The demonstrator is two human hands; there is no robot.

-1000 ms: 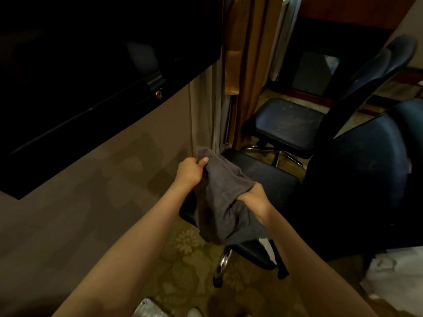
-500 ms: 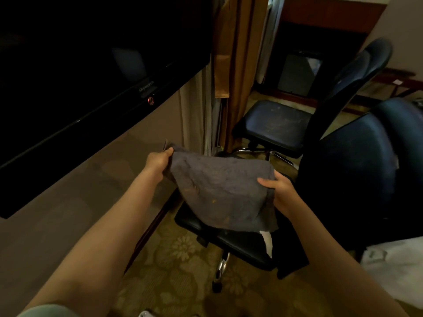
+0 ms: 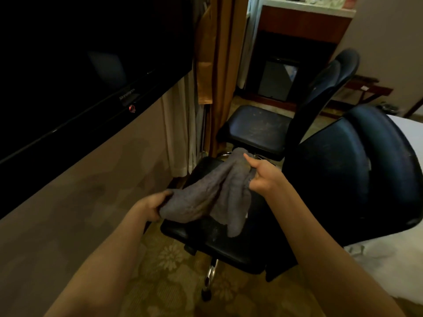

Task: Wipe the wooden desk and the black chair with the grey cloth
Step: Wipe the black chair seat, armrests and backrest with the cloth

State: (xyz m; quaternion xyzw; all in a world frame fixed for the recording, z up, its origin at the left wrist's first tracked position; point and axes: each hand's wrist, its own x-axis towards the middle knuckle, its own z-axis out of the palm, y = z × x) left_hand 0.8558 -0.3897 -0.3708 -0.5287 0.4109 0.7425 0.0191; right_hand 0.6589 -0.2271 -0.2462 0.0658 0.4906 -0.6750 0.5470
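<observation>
The grey cloth [image 3: 212, 197] hangs stretched between my two hands above the seat of the near black chair [image 3: 219, 243]. My left hand [image 3: 153, 207] grips its lower left corner close to the desk edge. My right hand [image 3: 261, 177] pinches its upper right end, index finger pointing out, near the chair's backrest [image 3: 357, 170]. One fold of the cloth droops onto the seat. The wooden desk [image 3: 68, 213] runs along the left under my left arm.
A large black television [image 3: 80, 65] stands on the desk at the left. A second black chair [image 3: 258, 129] sits behind the near one. Curtains [image 3: 215, 65] hang behind, a dark cabinet [image 3: 295, 53] stands at the back, white bedding [image 3: 393, 266] lies at the right.
The cloth went from spread flat to twisted on a diagonal. My left hand dropped down and toward me, while my right hand rose and moved farther away.
</observation>
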